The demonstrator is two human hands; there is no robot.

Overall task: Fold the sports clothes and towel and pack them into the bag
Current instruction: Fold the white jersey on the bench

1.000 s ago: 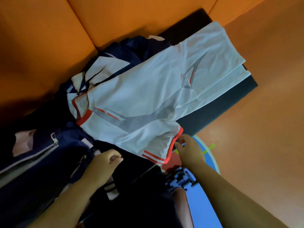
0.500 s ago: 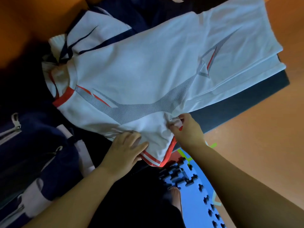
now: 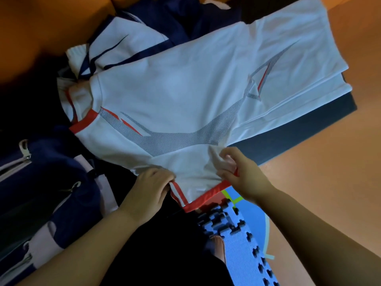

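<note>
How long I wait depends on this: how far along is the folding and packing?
Early. Done: the white shirt is spread flat, and nothing is visibly packed. In hand: the left hand and right hand both pinch its red-trimmed sleeve, seemingly to fold it in. Left: finish that shirt, fold the navy-and-white garment behind it, then load the navy bag at the left. I cannot pick out a towel.

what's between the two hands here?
In the head view, the red-trimmed sleeve of the white shirt spans the gap. The left hand grips one edge of it and the right hand pinches the other.
</note>
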